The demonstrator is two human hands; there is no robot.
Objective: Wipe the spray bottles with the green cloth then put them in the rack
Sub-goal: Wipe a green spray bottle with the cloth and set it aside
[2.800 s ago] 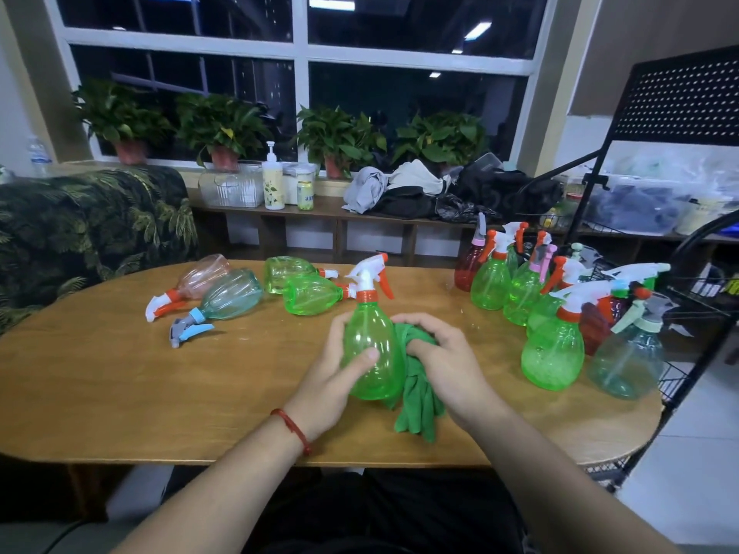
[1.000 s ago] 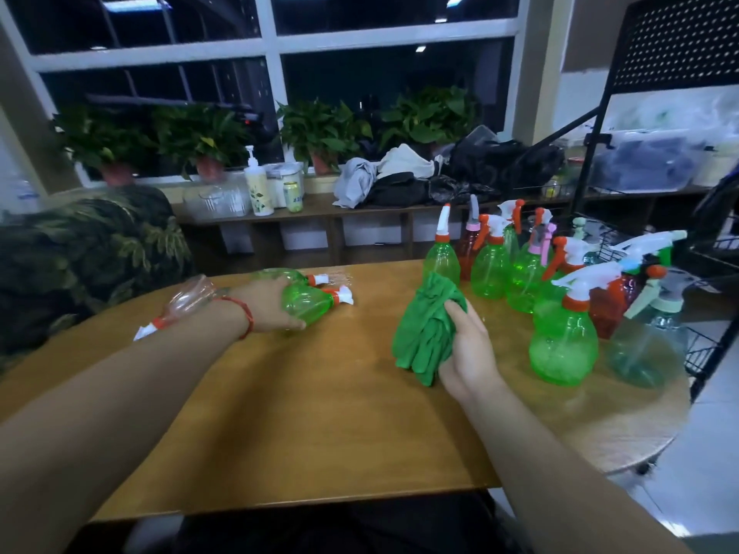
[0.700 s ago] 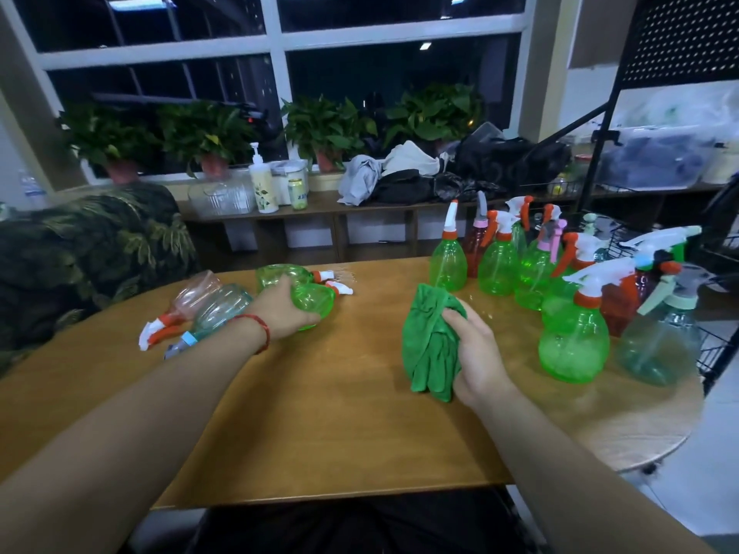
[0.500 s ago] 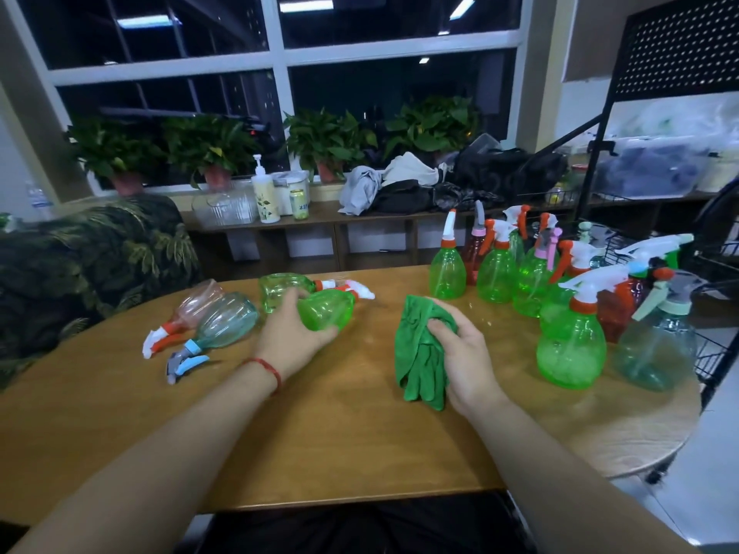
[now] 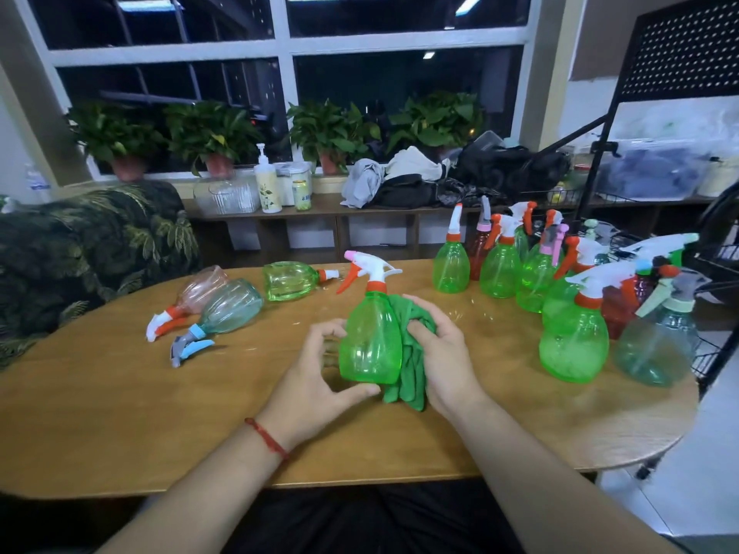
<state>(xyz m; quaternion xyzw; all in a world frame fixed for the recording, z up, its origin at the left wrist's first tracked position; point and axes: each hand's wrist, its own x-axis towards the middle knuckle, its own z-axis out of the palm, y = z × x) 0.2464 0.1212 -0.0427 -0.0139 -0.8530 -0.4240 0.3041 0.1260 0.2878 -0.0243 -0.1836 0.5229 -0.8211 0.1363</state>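
Observation:
A green spray bottle (image 5: pixel 370 345) with a white, orange and pink trigger stands upright over the middle of the wooden table (image 5: pixel 120 397). My left hand (image 5: pixel 316 377) grips its lower left side, thumb under the base. My right hand (image 5: pixel 442 353) holds the green cloth (image 5: pixel 408 369) pressed against the bottle's right side. Three more bottles lie on their sides at the left: pink (image 5: pixel 200 289), pale blue (image 5: pixel 228 307) and green (image 5: pixel 292 279). Several bottles (image 5: pixel 572 341) stand upright in a group on the right of the table.
A black wire rack (image 5: pixel 716 273) stands just past the table's right end, with a perforated black panel above. Behind the table runs a low shelf (image 5: pixel 320 209) with potted plants, a pump bottle, jars and piled clothes. A leaf-patterned sofa (image 5: pixel 92 241) is at the left.
My left hand picked up a lying green bottle from the left pile and brought it upright to the table's middle. My right hand moved the cloth against it. An earlier wiped bottle now stands with the right group.

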